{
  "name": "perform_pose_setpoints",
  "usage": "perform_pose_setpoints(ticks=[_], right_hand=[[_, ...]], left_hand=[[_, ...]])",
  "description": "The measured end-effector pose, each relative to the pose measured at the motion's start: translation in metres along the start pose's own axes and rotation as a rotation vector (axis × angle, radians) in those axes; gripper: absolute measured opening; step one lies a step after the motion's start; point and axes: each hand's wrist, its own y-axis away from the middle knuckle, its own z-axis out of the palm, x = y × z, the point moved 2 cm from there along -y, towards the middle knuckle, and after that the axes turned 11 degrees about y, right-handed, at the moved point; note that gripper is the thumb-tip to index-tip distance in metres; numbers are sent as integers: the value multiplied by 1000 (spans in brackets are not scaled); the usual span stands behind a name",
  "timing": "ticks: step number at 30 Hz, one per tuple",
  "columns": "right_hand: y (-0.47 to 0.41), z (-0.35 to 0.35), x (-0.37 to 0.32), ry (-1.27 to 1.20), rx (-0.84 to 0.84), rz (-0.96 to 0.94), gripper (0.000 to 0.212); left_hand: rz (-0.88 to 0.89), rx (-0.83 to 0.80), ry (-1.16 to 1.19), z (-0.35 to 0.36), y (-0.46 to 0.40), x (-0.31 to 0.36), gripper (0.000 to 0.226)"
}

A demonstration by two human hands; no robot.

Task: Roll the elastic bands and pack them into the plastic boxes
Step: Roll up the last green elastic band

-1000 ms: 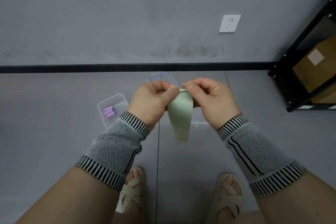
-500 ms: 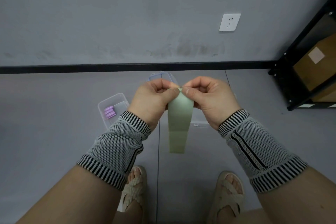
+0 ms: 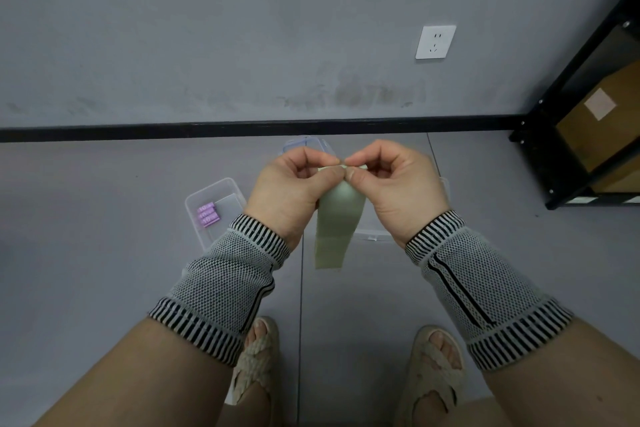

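A pale green elastic band point(image 3: 337, 229) hangs flat from my two hands, well above the floor. My left hand point(image 3: 294, 194) and my right hand point(image 3: 394, 191) both pinch its top edge between thumb and fingers, their fingertips touching. A clear plastic box point(image 3: 213, 198) lies on the floor to the left and holds rolled purple bands point(image 3: 207, 215). A second clear box point(image 3: 306, 143) shows just behind my hands, and a third point(image 3: 372, 236) lies mostly hidden under my right hand.
A grey wall with a black skirting point(image 3: 207, 132) and a white socket point(image 3: 435, 42) faces me. A black shelf rack point(image 3: 568, 135) with cardboard boxes stands at the right. My sandalled feet point(image 3: 258, 360) are below on the grey floor.
The green band's free tail has dropped lower and hangs straighter. Both hands have shifted slightly up and their fingertips have come together at the top edge.
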Motion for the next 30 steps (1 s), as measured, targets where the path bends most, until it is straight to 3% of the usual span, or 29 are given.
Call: perform_pose_setpoints(ticks=[7, 12, 20, 30], right_hand=[[1, 2, 3, -85, -90, 24, 19], [4, 1, 2, 78, -36, 0, 9], [3, -5, -1, 36, 34, -17, 18], [1, -1, 3, -106, -50, -28, 23]], left_hand=[[49, 37, -26, 1, 0, 3, 12], [89, 56, -71, 1, 0, 3, 11], [-65, 18, -17, 0, 1, 3, 12], [66, 56, -63, -2, 0, 7, 21]])
